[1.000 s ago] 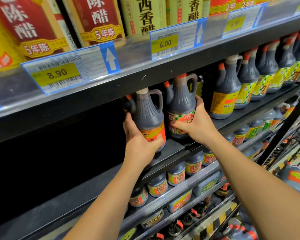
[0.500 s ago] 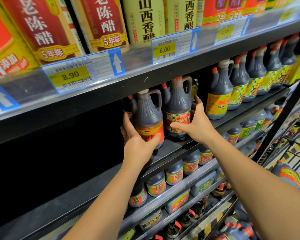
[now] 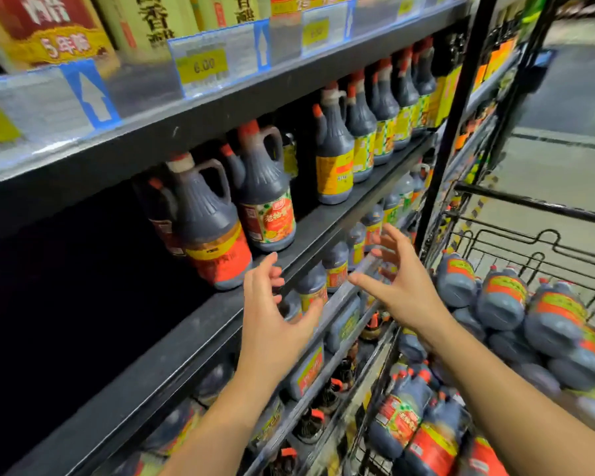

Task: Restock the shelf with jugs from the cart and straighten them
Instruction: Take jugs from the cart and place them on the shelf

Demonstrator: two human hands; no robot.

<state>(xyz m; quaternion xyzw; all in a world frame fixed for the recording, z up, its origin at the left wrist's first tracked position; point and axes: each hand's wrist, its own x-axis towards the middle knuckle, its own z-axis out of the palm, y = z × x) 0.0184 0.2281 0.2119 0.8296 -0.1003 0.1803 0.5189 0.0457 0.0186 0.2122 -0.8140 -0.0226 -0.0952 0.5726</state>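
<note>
Two dark jugs stand on the black middle shelf (image 3: 193, 324): one with a red and yellow label (image 3: 210, 225) at the left, one with a green and red label (image 3: 265, 197) to its right. My left hand (image 3: 272, 317) hangs open in front of the shelf edge, below the left jug and apart from it. My right hand (image 3: 399, 283) is open too, fingers spread, out in the air between shelf and cart. Neither hand holds anything. The wire cart (image 3: 543, 249) at the right is piled with several dark jugs (image 3: 502, 297) lying on their sides.
More jugs with yellow labels (image 3: 334, 163) line the same shelf to the right. Left of the two jugs the shelf is dark and bare. Boxed vinegar and price tags (image 3: 203, 65) sit on the shelf above; smaller bottles (image 3: 313, 290) fill the shelves below. A black upright post (image 3: 450, 125) stands by the cart.
Both hands have let go of the two jugs and drawn back from the shelf, down and to the right. The view has swung right, bringing the cart into sight.
</note>
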